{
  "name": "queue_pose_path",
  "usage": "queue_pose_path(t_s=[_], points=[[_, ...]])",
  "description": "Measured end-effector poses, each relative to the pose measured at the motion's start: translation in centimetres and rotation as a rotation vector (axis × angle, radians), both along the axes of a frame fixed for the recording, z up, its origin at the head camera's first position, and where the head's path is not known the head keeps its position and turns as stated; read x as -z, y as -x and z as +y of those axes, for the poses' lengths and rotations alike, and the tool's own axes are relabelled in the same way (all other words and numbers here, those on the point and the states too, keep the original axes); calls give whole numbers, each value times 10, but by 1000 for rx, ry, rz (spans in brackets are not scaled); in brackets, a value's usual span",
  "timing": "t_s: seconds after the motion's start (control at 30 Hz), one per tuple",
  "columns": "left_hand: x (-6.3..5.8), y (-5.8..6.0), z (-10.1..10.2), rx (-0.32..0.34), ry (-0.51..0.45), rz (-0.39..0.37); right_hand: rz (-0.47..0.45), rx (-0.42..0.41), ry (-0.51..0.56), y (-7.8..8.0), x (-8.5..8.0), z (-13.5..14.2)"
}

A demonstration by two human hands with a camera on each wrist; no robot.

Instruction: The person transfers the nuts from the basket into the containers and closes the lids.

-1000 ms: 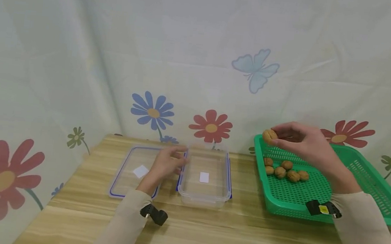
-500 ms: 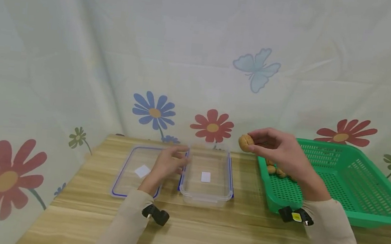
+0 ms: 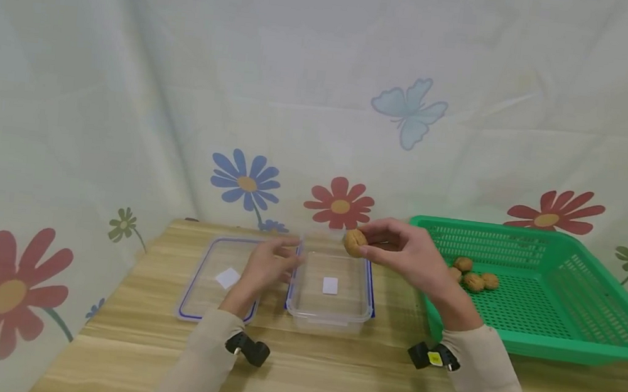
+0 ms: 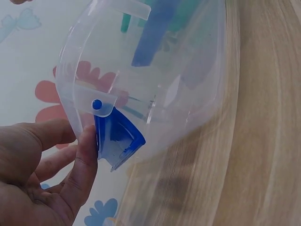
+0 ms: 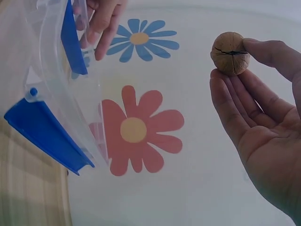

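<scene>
My right hand (image 3: 410, 256) pinches a walnut (image 3: 355, 243) between thumb and fingertips, above the far right part of a clear plastic box (image 3: 331, 316). In the right wrist view, the walnut (image 5: 230, 54) shows a dark crack along its seam. My left hand (image 3: 267, 267) is at the left side of the box, fingers loosely bent. In the left wrist view, its fingertips touch the box beside a hanging blue latch (image 4: 117, 139). A white label (image 3: 330, 286) shows in the box, with no walnuts inside.
A green plastic basket (image 3: 538, 344) on the right holds several walnuts (image 3: 473, 283) in its left part. A clear lid with a blue seal (image 3: 189, 314) lies left of the box on the wooden table (image 3: 330, 380). A flowered curtain (image 3: 301, 94) hangs behind.
My right hand has carried the walnut leftward and down, from over the basket to over the box. My left hand has stayed by the box.
</scene>
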State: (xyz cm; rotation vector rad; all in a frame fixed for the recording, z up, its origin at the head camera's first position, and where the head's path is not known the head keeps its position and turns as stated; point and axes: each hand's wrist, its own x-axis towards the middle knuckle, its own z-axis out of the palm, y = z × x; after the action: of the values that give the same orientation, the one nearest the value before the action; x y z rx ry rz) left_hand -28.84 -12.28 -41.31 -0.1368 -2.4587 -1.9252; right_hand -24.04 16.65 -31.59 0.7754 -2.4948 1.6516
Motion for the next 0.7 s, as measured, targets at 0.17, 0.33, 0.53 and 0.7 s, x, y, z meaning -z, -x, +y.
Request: queue_pose_path(t_s=[0.17, 0.33, 0.53, 0.7], points=[[1, 0, 3, -2, 23, 9, 24, -40, 17, 2, 7, -7], [2, 0, 4, 4, 31, 6, 38, -81, 30, 3, 13, -13], [3, 1, 4, 0, 22, 25, -42, -93, 13, 7, 22, -23], [3, 0, 3, -1, 21, 30, -48, -124, -14, 10, 30, -29]])
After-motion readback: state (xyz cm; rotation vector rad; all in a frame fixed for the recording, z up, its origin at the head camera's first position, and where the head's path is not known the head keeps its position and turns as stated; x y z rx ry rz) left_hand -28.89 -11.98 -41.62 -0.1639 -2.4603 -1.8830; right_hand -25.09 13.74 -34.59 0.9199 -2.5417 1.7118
